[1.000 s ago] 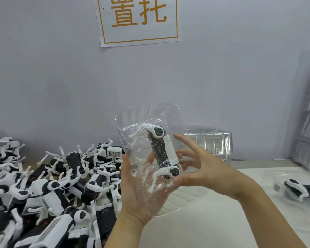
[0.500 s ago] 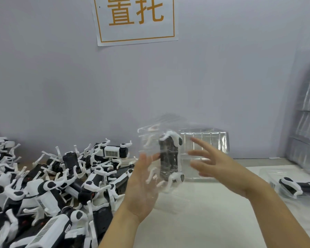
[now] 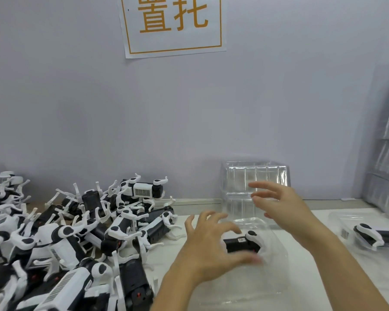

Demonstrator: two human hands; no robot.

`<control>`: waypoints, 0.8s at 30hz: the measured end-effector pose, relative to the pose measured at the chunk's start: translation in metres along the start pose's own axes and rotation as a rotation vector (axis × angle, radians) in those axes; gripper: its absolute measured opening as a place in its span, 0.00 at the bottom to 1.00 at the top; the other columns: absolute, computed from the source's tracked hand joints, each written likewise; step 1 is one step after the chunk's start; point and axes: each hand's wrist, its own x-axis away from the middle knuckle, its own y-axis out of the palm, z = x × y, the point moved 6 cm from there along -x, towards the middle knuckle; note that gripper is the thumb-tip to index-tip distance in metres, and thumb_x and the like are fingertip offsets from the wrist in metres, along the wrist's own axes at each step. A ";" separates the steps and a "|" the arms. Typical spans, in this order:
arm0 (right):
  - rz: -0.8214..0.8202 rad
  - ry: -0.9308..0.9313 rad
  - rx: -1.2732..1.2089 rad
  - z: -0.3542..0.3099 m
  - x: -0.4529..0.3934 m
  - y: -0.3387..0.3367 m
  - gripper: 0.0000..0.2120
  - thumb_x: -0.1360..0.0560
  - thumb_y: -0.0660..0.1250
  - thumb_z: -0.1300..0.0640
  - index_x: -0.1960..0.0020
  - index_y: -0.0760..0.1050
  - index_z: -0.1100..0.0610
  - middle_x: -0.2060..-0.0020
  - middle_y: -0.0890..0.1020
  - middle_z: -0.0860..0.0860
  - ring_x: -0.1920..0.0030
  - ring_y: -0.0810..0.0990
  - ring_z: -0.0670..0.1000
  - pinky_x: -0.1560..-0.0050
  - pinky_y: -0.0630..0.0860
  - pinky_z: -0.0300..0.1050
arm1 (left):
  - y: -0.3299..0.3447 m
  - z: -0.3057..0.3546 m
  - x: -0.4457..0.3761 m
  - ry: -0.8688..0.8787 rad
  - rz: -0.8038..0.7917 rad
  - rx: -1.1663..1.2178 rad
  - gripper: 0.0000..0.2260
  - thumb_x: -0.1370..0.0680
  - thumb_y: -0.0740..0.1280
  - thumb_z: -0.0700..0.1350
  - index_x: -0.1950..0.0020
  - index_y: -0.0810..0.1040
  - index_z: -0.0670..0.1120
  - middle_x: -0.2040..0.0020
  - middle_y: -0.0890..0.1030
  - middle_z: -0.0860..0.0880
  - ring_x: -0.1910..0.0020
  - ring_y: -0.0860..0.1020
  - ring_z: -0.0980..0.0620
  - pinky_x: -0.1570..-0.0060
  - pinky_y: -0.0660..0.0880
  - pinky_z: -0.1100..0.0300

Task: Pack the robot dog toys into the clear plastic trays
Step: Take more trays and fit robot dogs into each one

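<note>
Head view shows the left hand [image 3: 213, 241] spread loosely over a black-and-white robot dog toy [image 3: 245, 243] lying in the near clear plastic tray [image 3: 276, 261], seemingly seating it, while the empty, open right hand [image 3: 281, 205] hovers toward the far stacked clear trays [image 3: 254, 176].

A white table [image 3: 211, 277] is carrying a heap of robot dog toys [image 3: 65, 239] at left, a packed clear tray [image 3: 256, 250] in the middle, another packed tray [image 3: 368, 232] at right, and empty trays [image 3: 254, 187] stacked against the wall
</note>
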 end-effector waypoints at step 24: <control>0.098 -0.171 -0.024 -0.024 0.002 0.024 0.14 0.22 0.66 0.62 0.54 0.83 0.45 0.56 0.84 0.46 0.61 0.79 0.41 0.64 0.74 0.29 | 0.031 -0.027 -0.008 -0.404 -0.038 0.732 0.11 0.18 0.59 0.49 0.45 0.81 0.48 0.48 0.83 0.48 0.56 0.85 0.51 0.56 0.79 0.62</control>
